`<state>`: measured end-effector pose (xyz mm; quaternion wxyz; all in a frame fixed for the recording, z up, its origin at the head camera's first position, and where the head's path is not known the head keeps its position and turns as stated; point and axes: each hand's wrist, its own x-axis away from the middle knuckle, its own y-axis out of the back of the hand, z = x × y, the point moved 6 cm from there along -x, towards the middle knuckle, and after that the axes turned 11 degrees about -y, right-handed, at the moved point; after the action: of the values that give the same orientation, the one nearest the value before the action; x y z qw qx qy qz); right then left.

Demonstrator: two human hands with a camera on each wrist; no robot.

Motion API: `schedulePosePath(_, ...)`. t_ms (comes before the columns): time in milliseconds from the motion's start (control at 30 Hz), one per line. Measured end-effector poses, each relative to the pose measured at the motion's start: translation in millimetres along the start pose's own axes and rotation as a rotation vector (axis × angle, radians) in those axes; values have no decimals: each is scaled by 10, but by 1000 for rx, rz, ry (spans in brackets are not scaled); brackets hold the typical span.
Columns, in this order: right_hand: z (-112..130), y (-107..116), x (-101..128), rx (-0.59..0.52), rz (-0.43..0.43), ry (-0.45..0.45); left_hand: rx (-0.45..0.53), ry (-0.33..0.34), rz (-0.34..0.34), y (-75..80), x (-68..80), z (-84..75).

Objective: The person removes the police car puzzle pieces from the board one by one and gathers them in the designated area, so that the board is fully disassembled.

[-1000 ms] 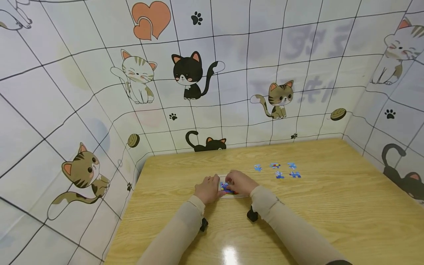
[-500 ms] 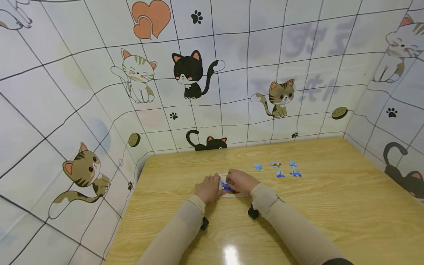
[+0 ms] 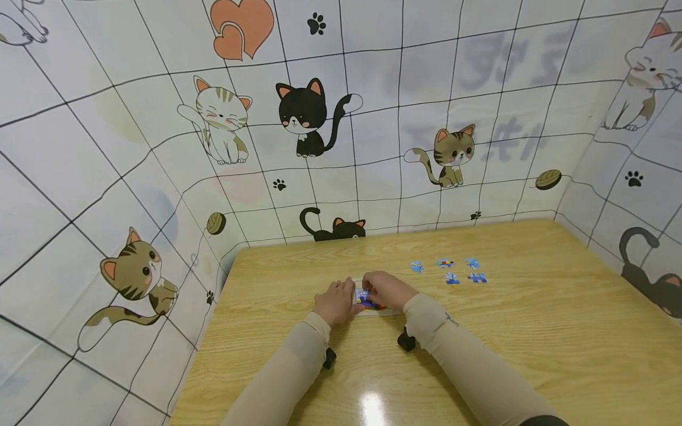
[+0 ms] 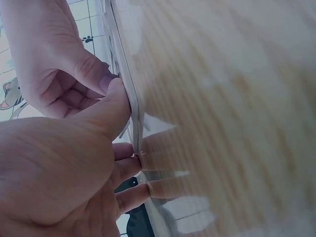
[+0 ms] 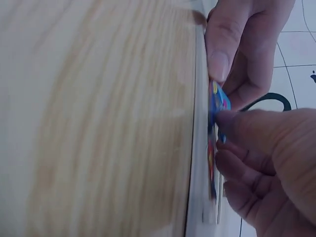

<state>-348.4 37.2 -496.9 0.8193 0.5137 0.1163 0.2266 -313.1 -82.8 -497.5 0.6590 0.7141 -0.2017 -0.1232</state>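
Observation:
A small puzzle board (image 3: 379, 313) with a pale rim and a blue, red and yellow picture lies flat on the table. My left hand (image 3: 335, 303) holds its left side, thumb at the near edge and fingers around the far left corner. Over the board's middle, my right hand (image 3: 391, 291) pinches a puzzle piece. In the right wrist view this blue puzzle piece (image 5: 220, 101) stands tilted above the picture, under the right thumb and close to the left thumb. The right hand covers the board's right part in the head view.
Several loose blue puzzle pieces (image 3: 452, 278) lie on the wooden table (image 3: 533, 331) to the right, beyond the board. A cat-printed cloth wall (image 3: 373, 148) encloses the table's back and sides. Black wrist cameras (image 3: 407, 341) hang below both wrists.
Both hands stay at the board with almost no movement; the right fingers shift only slightly over the picture. The head view has tilted a little. The loose pieces stay in place.

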Motion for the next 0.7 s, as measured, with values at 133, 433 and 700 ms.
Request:
schedulePosePath(133, 23, 5, -3, -75, 26, -26, 12, 5, -6, 2, 1, 2)
schedulePosePath(433, -4, 0, -13, -200, -44, -152, 6, 9, 9, 5, 13, 0)
schedulePosePath(700, -34, -55, -56, -226, -30, -265, 17, 6, 7, 1, 15, -6)
